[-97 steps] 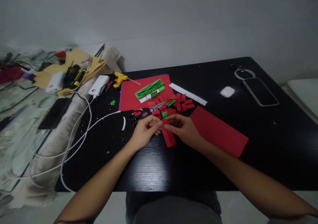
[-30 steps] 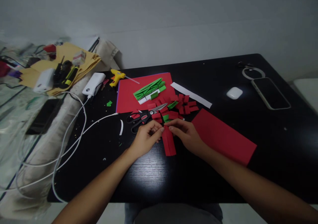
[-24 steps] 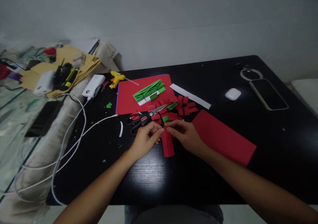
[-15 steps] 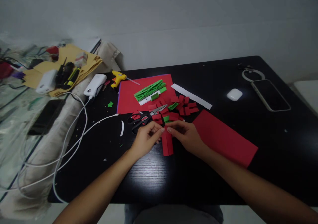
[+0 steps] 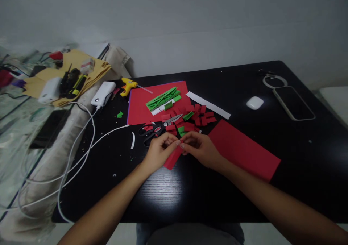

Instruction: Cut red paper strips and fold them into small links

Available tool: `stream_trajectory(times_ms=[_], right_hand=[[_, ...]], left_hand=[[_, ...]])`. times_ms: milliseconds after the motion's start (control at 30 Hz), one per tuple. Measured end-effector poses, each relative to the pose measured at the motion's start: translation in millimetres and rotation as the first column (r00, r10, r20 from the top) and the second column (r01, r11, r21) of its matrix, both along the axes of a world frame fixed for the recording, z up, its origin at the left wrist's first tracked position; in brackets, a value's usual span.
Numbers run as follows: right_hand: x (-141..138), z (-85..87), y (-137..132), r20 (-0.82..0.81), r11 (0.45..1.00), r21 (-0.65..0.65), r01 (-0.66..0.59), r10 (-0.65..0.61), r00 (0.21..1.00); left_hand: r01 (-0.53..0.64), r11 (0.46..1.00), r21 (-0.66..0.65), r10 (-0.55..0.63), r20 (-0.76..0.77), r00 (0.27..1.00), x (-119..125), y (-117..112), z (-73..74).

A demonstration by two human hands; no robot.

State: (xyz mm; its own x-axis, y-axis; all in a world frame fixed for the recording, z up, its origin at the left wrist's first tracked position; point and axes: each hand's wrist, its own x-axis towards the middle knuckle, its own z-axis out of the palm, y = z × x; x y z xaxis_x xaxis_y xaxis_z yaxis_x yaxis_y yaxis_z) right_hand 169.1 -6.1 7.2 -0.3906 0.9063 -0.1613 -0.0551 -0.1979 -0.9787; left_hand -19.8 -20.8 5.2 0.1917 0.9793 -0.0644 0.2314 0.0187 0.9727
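Observation:
My left hand (image 5: 158, 152) and my right hand (image 5: 199, 148) meet over the black table (image 5: 168, 190), both pinching the upper end of a folded red paper strip (image 5: 172, 158). The strip slants down to the left from my fingertips. Just beyond my hands lies a heap of small folded red paper pieces (image 5: 199, 116) with a few green ones. Black-handled scissors (image 5: 154, 128) lie closed right behind my left hand.
A red paper sheet (image 5: 243, 149) lies to the right, another red sheet (image 5: 141, 105) carries green folded strips (image 5: 162, 98). A white paper strip (image 5: 208, 104), yellow glue gun (image 5: 128, 84), power bank (image 5: 102, 93) with white cable (image 5: 81, 154), earbud case (image 5: 254, 102) and phone (image 5: 293, 102) lie around.
The red strip, which hung straight down from my fingers, has swung so that its lower end points left. My hands have stayed in the same place.

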Motion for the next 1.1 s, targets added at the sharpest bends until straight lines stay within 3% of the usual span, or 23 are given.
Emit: stream_trajectory(times_ms=[367, 900, 1100], right_hand=[[-0.7, -3.5, 2.4, -0.095, 0.989, -0.093, 0.112, -0.120, 0.988], [1.4, -0.4, 5.0, -0.014, 0.998, -0.067, 0.003, -0.004, 1.000], [0.7, -5.1, 5.3, -0.037, 0.996, -0.083, 0.026, -0.029, 0.999]], left_hand=[[0.048, 0.997, -0.067, -0.041, 0.103, 0.994, -2.6, 0.5, -5.9], [0.025, 1.000, 0.000, -0.025, -0.076, 0.997, -3.7, 1.1, 6.7], [0.047, 0.999, -0.003, -0.047, -0.065, 0.997, -5.4, 2.0, 5.6]])
